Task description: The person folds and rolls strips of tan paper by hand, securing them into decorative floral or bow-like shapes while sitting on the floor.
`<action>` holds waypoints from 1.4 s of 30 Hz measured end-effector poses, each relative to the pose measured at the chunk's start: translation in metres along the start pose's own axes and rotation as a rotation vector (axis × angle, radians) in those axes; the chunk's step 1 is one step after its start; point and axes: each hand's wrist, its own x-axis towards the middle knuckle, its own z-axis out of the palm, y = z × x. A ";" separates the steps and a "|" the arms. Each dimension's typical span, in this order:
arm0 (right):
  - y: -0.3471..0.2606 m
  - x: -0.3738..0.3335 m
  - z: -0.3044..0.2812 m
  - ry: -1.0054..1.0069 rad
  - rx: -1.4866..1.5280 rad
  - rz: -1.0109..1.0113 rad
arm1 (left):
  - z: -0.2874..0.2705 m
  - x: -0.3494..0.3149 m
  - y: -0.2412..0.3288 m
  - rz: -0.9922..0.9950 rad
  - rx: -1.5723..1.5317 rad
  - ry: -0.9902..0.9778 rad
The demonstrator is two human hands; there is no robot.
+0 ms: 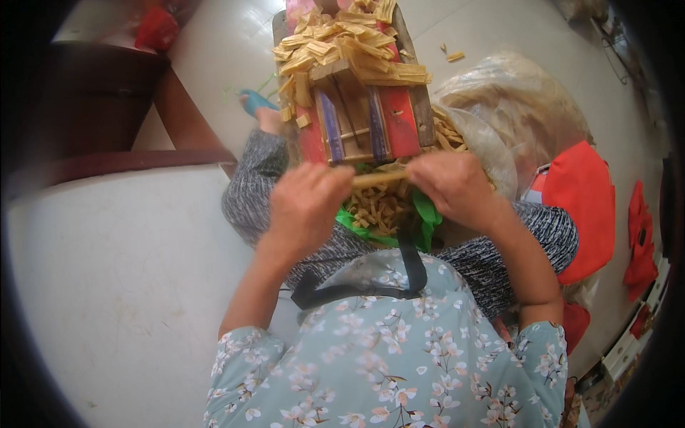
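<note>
A yellow dried bean curd stick (380, 178) spans the gap between my two hands, roughly level. My left hand (308, 201) is closed round its left end, and my right hand (454, 187) grips the right end. Just beyond them stands a wooden board (422, 125) with red and purple strips and an upright wooden block (330, 69) on it. More bean curd sticks (342, 43) are heaped on the board's far part. Below my hands, short cut pieces (382, 210) lie in a green plastic bag (427, 217) between my legs.
At the right rests a large clear plastic sack (517, 107), with more pieces (446, 132) by its near side. Beside my right knee is a red bag (585, 214). A white surface (121, 285) lies at left, below dark wooden furniture (107, 93). Loose bits (454, 55) are on the floor.
</note>
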 end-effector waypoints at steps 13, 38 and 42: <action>0.061 0.042 -0.005 0.106 -0.057 0.282 | 0.007 0.024 -0.055 -0.318 -0.082 0.202; -0.001 -0.016 0.031 0.204 0.071 -0.084 | 0.005 -0.038 0.022 -0.511 -1.879 -0.027; -0.026 -0.010 0.018 -0.026 0.586 0.176 | -0.002 -0.024 0.019 -0.227 -1.898 0.066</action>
